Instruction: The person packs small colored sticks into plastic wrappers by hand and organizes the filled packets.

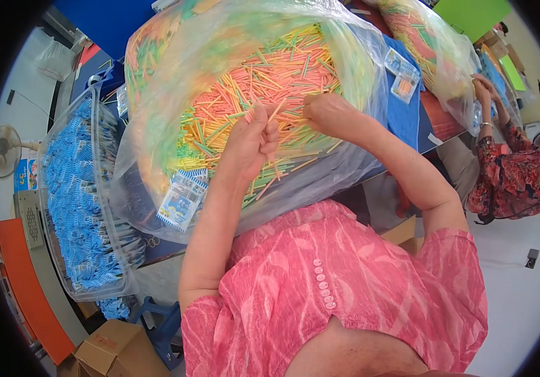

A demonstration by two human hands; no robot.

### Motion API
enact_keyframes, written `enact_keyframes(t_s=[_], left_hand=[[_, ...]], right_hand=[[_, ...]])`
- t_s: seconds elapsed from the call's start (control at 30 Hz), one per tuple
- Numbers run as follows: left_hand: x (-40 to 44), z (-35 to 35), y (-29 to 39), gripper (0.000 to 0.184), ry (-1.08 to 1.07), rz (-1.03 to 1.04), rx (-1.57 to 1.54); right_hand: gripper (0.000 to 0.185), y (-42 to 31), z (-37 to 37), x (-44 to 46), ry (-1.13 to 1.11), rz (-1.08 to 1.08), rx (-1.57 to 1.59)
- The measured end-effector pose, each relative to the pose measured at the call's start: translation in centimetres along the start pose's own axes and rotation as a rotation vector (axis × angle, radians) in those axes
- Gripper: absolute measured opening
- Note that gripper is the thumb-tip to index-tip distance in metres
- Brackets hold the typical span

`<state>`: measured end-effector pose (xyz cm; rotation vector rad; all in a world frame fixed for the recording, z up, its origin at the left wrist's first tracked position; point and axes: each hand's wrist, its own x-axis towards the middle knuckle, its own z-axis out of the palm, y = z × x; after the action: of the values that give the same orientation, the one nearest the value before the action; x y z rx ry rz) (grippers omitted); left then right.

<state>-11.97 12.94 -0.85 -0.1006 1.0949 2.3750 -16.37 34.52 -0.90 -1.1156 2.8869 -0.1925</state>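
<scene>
A large clear plastic bag [358, 60] lies wide open, heaped with thin pink, yellow and green sticks [270, 75] that look like candy straws. Over the near part of the heap, my left hand [251, 141] is closed on a few thin sticks [276, 112]; one orange-pink stick pokes up past the fingers and others point down below. To its right, my right hand [334, 116] is closed with fingertips pinched against the heap; what they hold is hidden. Blue-and-white packets [182, 200] lie on the bag's near left edge, beside my left forearm.
At left stands a clear plastic bin [103, 251] full of blue-and-white packets. More packets [403, 78] rest on a blue cloth [402, 122] at right. Beyond it, another person [512, 163] handles a second bag of sticks [418, 38]. A cardboard box [116, 349] and blue stool [163, 327] stand below.
</scene>
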Motion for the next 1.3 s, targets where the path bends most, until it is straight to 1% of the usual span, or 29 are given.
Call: enact_keyframes(t_s=[0.03,0.1,0.23,0.3,0.33,0.4,0.43,0.5,0.53,0.6,0.63,0.67,0.7,0.77,0.83,0.9,0.93,0.97,1.0,1.03,1.07,1.13,1.17,1.2,1.23,1.27,1.3], left_hand=[[-0.1,0.0,0.0,0.041,-0.002,0.005,0.002],[-0.2,0.0,-0.1,0.042,-0.07,-0.07,-0.083],[0.0,-0.2,-0.8,0.037,-0.096,-0.059,-0.054],[0.2,-0.5,-1.3,0.034,-0.115,-0.037,-0.173],[0.2,-0.6,-1.3,0.034,-0.117,-0.032,-0.167],[0.3,-0.5,-1.5,0.03,0.014,0.095,-0.01],[0.6,-0.6,-1.9,0.03,0.012,0.1,-0.01],[1.6,-0.5,-2.5,0.027,0.18,0.187,0.162],[1.9,0.0,-2.5,0.027,0.18,0.195,0.165],[2.5,1.4,-2.7,0.03,0.257,0.311,0.458],[3.0,1.7,-2.9,0.034,0.244,0.341,0.506],[3.3,2.3,-3.0,0.034,0.249,0.341,0.509],[3.6,3.0,-3.2,0.034,0.261,0.327,0.454],[3.6,3.4,-3.0,0.035,0.274,0.311,0.401],[3.5,3.2,-2.8,0.035,0.278,0.221,0.434],[3.7,2.8,-3.3,0.035,0.259,0.242,0.448],[3.7,2.6,-3.5,0.035,0.241,0.267,0.457],[3.7,2.2,-3.6,0.035,0.241,0.263,0.462],[3.7,1.8,-3.5,0.035,0.247,0.203,0.392],[3.6,1.7,-3.3,0.034,0.254,0.142,0.321],[3.4,1.8,-3.0,0.034,0.256,0.134,0.327],[3.2,2.4,-1.9,0.032,0.293,0.171,0.118],[3.8,1.8,-1.9,0.029,0.282,0.183,0.026],[3.6,1.7,-1.7,0.029,0.285,0.185,0.025],[3.6,1.7,-1.3,0.03,0.318,0.198,-0.095],[3.6,1.7,-1.1,0.032,0.348,0.211,-0.215],[3.9,1.3,-1.2,0.032,0.348,0.212,-0.217]], right_hand=[[0.011,0.2,0.1,0.1,0.004,-0.002,-0.003],[0.01,0.6,0.2,0.2,0.007,-0.034,0.011],[0.01,1.0,0.3,0.0,0.028,-0.082,-0.051],[0.009,1.2,0.1,0.1,0.043,-0.116,-0.032],[0.009,1.5,-0.2,0.2,0.049,-0.118,-0.035],[0.011,2.6,-1.4,0.1,0.0,-0.021,0.203],[0.011,2.8,-1.7,0.0,0.001,-0.024,0.199],[0.014,3.0,-2.2,-0.1,0.143,0.144,0.579],[0.014,2.6,-2.9,0.0,0.148,0.137,0.576],[0.014,1.3,-4.1,0.0,0.128,0.38,1.019],[0.014,1.0,-4.0,0.2,0.127,0.373,1.021],[0.012,0.6,-3.9,0.4,0.117,0.369,1.079],[0.011,0.3,-3.7,0.5,0.107,0.365,1.137],[0.01,-0.1,-3.1,0.8,0.124,0.397,1.144],[0.01,-0.6,-2.2,1.1,0.144,0.432,1.152],[0.016,-1.7,-1.4,1.3,0.267,0.308,0.842],[0.016,-2.1,-1.3,1.4,0.268,0.312,0.848],[0.018,-2.4,-1.2,1.5,0.295,0.221,0.736],[0.019,-2.7,-1.4,1.5,0.323,0.132,0.623],[0.019,-2.9,-1.7,1.4,0.325,0.137,0.63],[0.02,-3.1,-2.2,1.4,0.318,0.169,0.687],[0.02,-3.6,-2.7,1.3,0.31,0.199,0.751],[0.023,-3.8,-3.0,1.3,0.466,0.189,0.68],[0.025,-3.9,-3.1,1.2,0.62,0.177,0.602],[0.025,-3.9,-3.0,1.2,0.62,0.171,0.599],[0.029,-4.0,-2.6,1.0,0.505,0.248,0.596],[0.033,-4.3,-2.1,0.7,0.387,0.33,0.593]])
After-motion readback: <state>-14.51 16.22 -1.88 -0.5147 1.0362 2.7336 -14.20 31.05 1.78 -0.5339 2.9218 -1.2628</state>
